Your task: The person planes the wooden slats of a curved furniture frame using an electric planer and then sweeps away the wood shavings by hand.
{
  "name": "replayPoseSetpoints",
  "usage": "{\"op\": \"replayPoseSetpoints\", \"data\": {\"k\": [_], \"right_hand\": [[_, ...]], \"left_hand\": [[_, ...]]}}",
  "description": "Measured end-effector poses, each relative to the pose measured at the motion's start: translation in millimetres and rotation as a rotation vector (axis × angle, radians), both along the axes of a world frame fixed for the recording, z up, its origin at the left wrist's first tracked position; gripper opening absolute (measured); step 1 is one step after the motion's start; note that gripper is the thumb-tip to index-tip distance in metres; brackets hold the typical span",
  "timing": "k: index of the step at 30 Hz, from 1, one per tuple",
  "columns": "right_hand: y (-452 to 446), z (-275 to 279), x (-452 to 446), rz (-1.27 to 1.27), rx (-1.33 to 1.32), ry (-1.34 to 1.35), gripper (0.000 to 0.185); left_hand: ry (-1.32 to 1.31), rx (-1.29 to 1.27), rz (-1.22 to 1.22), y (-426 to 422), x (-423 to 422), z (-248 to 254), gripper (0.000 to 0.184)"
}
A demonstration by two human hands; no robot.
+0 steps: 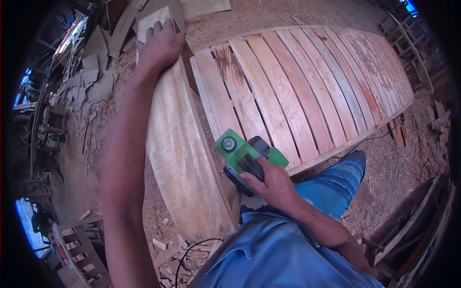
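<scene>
A long wooden board with a pale, streaked face runs away from me. Near its far end my left hand rests on top, fingers apart and lying on the wood. My right hand is closed around the black handle of a green electric planer. This planer is to the right of the board, close to its right edge and beside the slatted panel. Its underside is hidden, so I cannot tell whether it touches anything.
A slatted wooden panel with gaps between its planks spans the right side. Wood scraps and shavings cover the ground. A black cord curves near my clothing. Wooden frames stand at lower left.
</scene>
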State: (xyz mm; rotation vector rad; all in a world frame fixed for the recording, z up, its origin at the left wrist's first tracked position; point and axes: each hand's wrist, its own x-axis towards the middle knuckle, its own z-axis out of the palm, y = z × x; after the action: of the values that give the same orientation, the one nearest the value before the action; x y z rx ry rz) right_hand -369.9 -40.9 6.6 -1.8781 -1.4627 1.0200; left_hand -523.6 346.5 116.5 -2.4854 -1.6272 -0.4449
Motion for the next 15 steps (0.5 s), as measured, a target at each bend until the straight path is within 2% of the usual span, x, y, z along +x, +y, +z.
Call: {"op": "replayPoseSetpoints", "data": {"k": [15], "right_hand": [[223.4, -6.7, -20.4, -0.211, 0.200, 0.043, 0.073]], "left_hand": [[0.032, -0.040, 0.016, -7.0, 2.8, 5.7, 0.068]]}}
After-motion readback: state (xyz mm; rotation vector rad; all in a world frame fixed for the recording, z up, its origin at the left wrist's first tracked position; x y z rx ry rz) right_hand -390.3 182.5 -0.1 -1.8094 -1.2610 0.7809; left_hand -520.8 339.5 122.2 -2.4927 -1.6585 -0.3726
